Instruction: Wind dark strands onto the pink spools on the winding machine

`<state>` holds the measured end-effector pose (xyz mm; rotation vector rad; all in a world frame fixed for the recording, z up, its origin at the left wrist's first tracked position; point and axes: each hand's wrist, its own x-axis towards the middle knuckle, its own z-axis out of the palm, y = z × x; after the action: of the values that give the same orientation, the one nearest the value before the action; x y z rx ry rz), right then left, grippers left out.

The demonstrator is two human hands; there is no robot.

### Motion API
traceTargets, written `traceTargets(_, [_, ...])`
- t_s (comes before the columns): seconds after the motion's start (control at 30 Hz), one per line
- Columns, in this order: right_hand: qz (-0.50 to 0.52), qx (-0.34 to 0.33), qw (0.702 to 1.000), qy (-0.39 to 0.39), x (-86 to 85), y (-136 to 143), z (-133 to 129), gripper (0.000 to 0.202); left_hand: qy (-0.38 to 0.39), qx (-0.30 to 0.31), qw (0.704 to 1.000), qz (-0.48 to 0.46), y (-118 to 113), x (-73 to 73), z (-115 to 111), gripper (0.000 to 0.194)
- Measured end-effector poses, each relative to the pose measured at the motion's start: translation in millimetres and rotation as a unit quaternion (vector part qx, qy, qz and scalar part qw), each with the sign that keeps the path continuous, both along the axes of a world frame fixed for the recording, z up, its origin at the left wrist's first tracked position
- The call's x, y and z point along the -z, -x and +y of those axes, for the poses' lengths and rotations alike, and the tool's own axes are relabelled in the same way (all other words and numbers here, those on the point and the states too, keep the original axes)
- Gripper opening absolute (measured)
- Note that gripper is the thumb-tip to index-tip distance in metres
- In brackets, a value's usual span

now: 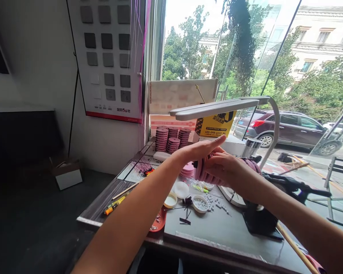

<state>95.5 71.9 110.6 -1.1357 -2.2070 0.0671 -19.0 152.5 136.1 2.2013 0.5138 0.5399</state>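
Both hands meet over the bench at a row of pink disc-shaped spools (205,176), set side by side with a black end piece. My left hand (203,147) reaches in at the left end of the row, thumb stretched out; its other fingers are hidden. In front of the row, my right hand (227,166) has bent fingers closed against the spools, close to the left hand. I cannot make out any thread between them. Toward the right, the spools run up to a black clamp-like device (291,186), partly covered by my right forearm.
Stacks of pink spools (161,139) stand at the back. A white lamp arm (217,108) crosses above the hands. On the bench lie a dish of small grey beads (200,204), a red tray (160,221) and a yellow-orange tool (114,205). Behind is a glass window.
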Motion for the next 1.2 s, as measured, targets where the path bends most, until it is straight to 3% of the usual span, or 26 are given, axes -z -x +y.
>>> traceTargets(0.3, [-0.059,0.026,0.997,-0.032,3.5,-1.6,0.6,0.025,0.059,0.03,0.998,-0.01,-2.9,5.2,9.5,0.063])
traceTargets(0.47, [-0.058,0.014,0.997,-0.046,4.6,-2.3,2.3,0.024,0.067,0.032,0.997,-0.004,-2.4,6.2,10.3,0.063])
traceTargets(0.87, [-0.066,0.065,0.992,-0.09,10.6,1.6,-0.5,0.023,0.07,0.027,0.997,-0.012,-5.5,9.0,14.4,0.067])
traceTargets(1.07, [-0.044,0.081,0.991,-0.093,10.3,5.0,6.0,0.016,0.067,0.033,0.997,-0.006,-1.6,6.1,7.8,0.065])
traceTargets(1.2, [-0.053,0.1,0.985,-0.129,17.5,5.6,-12.5,0.014,-0.001,-0.013,1.0,0.023,0.2,2.3,3.6,0.067])
